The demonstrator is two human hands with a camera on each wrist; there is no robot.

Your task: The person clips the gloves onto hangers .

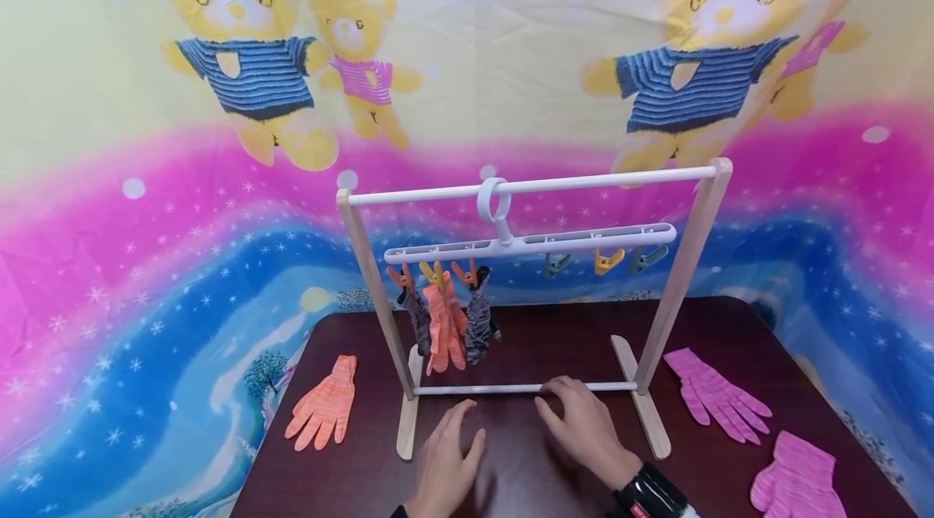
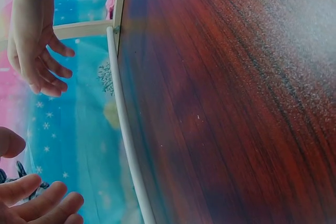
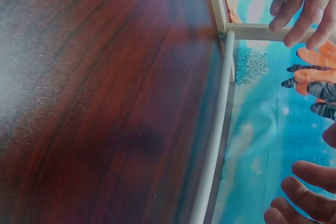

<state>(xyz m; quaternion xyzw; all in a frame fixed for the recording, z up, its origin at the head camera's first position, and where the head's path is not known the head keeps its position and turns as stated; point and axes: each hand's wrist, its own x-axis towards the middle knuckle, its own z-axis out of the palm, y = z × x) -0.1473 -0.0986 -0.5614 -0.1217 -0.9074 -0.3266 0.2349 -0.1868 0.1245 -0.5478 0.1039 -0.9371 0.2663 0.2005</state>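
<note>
My left hand [image 1: 447, 457] hovers above the table in front of the rack, its fingers loosely bent around nothing. To its right my right hand [image 1: 582, 429] is held the same way, near the rack's lower white bar [image 1: 511, 389]; whether it touches the bar I cannot tell. Behind them a white hanger [image 1: 503, 246] hangs from the top bar. On its left half, clips hold an orange glove [image 1: 445, 327] between two dark grey gloves, one of them the right grey glove [image 1: 477, 323]. In the right wrist view, orange fingertips of a glove [image 3: 315, 57] hang beside my hands.
Free clips, including a yellow clip [image 1: 607, 261], hang on the hanger's right half. A loose orange glove [image 1: 324, 404] lies on the table left of the wooden rack [image 1: 679, 283]. On the right lie a purple glove [image 1: 715, 395] and a pink glove [image 1: 797, 477]. A bear-print cloth [image 1: 474, 96] covers the wall.
</note>
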